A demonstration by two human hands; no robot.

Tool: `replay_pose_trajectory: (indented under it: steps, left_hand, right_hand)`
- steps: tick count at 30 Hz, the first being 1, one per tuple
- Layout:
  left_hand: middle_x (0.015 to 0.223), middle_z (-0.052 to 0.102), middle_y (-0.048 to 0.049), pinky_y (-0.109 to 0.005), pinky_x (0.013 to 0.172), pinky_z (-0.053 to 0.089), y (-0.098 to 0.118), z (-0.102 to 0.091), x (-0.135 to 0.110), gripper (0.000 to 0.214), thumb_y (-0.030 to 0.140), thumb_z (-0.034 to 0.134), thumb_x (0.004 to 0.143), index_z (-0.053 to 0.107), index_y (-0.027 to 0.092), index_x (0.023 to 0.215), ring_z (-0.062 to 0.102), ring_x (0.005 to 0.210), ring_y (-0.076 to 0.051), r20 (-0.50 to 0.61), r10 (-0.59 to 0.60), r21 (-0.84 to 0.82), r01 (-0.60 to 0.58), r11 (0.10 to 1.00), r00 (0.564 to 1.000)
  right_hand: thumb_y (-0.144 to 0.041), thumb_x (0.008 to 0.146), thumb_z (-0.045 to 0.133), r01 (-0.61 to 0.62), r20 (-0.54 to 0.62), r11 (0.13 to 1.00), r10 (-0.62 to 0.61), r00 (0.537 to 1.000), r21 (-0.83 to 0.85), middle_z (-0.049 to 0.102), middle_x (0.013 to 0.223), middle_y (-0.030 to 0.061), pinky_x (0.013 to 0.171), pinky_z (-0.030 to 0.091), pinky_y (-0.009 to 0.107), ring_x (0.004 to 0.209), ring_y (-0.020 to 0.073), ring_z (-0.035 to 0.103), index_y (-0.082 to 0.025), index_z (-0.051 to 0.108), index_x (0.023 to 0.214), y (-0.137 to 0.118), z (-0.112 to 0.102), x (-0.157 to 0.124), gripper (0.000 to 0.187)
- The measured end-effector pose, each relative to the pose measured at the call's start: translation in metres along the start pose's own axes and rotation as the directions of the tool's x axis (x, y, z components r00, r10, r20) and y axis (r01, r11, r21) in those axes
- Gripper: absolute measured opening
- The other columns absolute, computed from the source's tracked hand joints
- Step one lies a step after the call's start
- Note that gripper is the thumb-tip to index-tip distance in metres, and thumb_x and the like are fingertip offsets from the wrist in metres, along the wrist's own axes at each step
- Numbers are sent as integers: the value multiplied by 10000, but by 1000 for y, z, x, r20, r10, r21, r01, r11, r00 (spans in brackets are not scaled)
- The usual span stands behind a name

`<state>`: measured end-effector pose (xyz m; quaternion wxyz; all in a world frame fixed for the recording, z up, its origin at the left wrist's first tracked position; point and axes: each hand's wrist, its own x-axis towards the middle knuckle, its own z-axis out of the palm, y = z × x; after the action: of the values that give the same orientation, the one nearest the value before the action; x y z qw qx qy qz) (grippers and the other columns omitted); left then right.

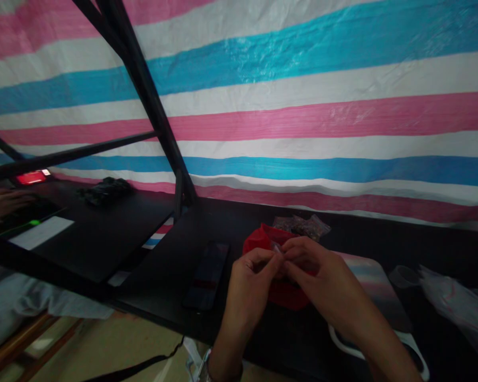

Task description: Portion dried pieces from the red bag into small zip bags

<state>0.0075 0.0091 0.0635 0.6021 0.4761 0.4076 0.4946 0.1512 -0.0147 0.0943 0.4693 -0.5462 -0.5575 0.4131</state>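
My left hand (250,281) and my right hand (322,273) meet fingertip to fingertip, both closed in a pinch. Between them a small bit of clear plastic (276,248) shows, likely part of a little bag; most of it is hidden by my fingers. Directly beneath is an open red bag (258,239), its contents covered by my hands. Just behind it lie several clear packets (302,226) with small dark contents. Under my right forearm rests a flat, shiny, pale-edged object (376,284) reflecting the striped sheet.
A dark phone (207,276) lies left of my hands. Rightward are a clear round cup (404,276) and a heap of clear plastic bags (454,302). Black frame bars (143,95) stand at the left, past which another person's hand (3,204) rests near a black bundle (105,191).
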Motion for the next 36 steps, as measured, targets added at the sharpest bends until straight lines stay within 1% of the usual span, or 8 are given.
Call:
replay_pose_trajectory:
  steps: [8,14,18,24,28,30,32,36]
  left_hand:
    - [807,720,-32,-266,715,497,-3,-3,-5,182,306,640,941,694,182,819,640,764,-173,49,78,216,-87,972,996]
    - [876,702,-35,-283,727,506,2,5,-12,161,317,576,1020,641,214,913,665,797,-192,87,106,386,-131,913,991]
    - [955,736,-45,-271,770,545,3,10,-12,118,292,563,1033,653,218,1018,695,819,-171,113,154,211,-175,962,982]
    - [1120,739,-75,-276,879,569,-6,8,-3,183,389,681,982,639,211,980,702,939,-165,88,163,-38,-160,986,983]
    - [914,717,-21,-238,718,549,-11,5,3,303,491,711,942,581,222,892,633,723,-124,31,168,-94,-164,982,985]
    - [856,699,-10,-246,687,540,-13,1,5,285,493,659,971,585,224,913,617,689,-131,39,169,-24,-168,985,985]
    - [951,720,-46,-303,797,568,-16,-4,7,202,413,578,1022,620,221,977,671,822,-173,51,228,160,-233,959,972]
    - [1222,687,-114,-500,1135,471,-22,-15,11,119,229,566,1009,684,229,1016,599,1258,-292,24,474,671,-366,645,880]
  right_hand:
    - [-323,792,672,-21,-128,997,12,992,-71,721,784,14,621,543,300,707,203,711,-244,643,880,1,-1,2,122]
    - [-333,759,707,58,-353,994,-88,932,-95,680,749,14,626,547,299,688,197,680,-244,611,790,0,-6,5,134]
    - [-398,823,707,92,-383,996,-94,919,-24,761,854,56,696,596,326,777,224,732,-243,687,893,0,-12,6,172]
    - [-450,840,752,-40,-298,989,82,951,144,831,905,83,699,654,404,837,298,803,-263,731,1072,24,-16,12,299]
    - [-488,818,775,-67,-211,990,92,973,124,831,847,69,650,647,383,776,287,804,-241,749,1067,29,-20,13,352]
    - [-502,800,782,-50,-179,996,62,982,74,835,858,70,675,642,374,796,278,796,-235,773,988,27,-25,12,327]
    - [-490,782,779,-37,-238,999,43,970,30,831,851,67,681,630,365,786,264,782,-230,777,939,24,-32,13,303]
    - [-391,760,742,-50,-353,995,16,936,-89,811,808,52,686,604,367,733,246,753,-226,775,928,25,-40,14,237]
